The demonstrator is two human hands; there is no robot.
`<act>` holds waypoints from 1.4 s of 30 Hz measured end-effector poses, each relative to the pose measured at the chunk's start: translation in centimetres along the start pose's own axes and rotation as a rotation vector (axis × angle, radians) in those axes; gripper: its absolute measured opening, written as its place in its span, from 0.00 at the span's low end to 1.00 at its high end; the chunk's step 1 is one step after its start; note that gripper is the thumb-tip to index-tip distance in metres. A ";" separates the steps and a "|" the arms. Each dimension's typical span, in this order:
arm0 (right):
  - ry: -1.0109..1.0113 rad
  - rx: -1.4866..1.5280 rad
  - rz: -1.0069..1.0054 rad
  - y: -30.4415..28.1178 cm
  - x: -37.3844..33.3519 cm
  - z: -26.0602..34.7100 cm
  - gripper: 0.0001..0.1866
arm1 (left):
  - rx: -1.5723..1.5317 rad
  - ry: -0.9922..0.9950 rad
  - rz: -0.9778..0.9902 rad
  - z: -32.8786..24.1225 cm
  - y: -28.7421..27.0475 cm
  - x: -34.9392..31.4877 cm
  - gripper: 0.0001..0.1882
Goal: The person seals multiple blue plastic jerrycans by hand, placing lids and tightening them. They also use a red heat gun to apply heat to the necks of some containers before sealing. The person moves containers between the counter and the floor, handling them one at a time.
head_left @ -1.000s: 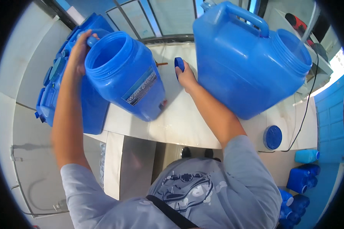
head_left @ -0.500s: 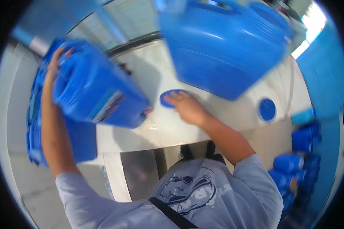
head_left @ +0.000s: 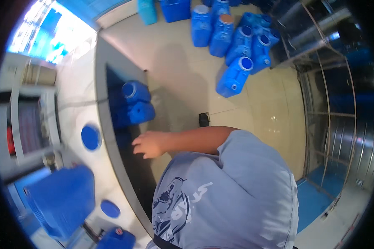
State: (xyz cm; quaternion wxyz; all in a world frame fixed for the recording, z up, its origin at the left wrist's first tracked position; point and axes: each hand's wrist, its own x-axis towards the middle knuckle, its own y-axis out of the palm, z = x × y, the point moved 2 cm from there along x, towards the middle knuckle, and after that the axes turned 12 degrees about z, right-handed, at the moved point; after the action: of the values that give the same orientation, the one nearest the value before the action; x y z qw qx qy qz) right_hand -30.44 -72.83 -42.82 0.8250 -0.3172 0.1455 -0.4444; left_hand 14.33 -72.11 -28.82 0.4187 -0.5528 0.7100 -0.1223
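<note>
My right hand (head_left: 150, 144) hangs in the air beside the white counter's front edge, its fingers apart and holding nothing. Nearest to it are two small blue jugs (head_left: 139, 111) in the space beneath the counter. On the white counter top (head_left: 77, 103) lie a round blue lid (head_left: 91, 137) and a second blue lid (head_left: 110, 208). A large blue jerrycan (head_left: 62, 199) stands beyond them. At the lower edge part of another blue jerrycan (head_left: 116, 240) shows. My left hand is out of the picture.
Several blue jugs (head_left: 234, 76) stand on the tiled floor (head_left: 183, 83), one with an orange-brown cap (head_left: 226, 18). A metal wire rack (head_left: 329, 114) runs along the right. A weighing-type device or box (head_left: 31, 120) sits at the counter's far side.
My view has swung to the right, toward the floor and the rack. My right hand has left the lid on the counter. My left hand, earlier on a jerrycan, has gone out of view.
</note>
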 end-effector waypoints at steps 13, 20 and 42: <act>0.964 0.190 -0.113 -9.9 -27.3 -23.9 0.20 | 0.583 -0.021 0.799 -20.4 17.6 12.7 0.15; 1.344 0.357 -0.033 -8.8 -38.1 -30.5 0.12 | 0.324 0.353 0.895 -43.0 33.6 24.6 0.08; 1.790 0.877 -0.654 -2.1 -52.6 -37.9 0.24 | 0.966 0.294 0.959 -49.5 42.5 48.0 0.10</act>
State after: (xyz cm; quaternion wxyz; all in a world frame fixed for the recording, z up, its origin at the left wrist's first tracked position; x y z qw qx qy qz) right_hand -81.13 -45.22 -72.33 0.2985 0.4303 0.4362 -0.7318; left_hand -52.66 -113.73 -47.22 0.5251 0.0923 0.7911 -0.2998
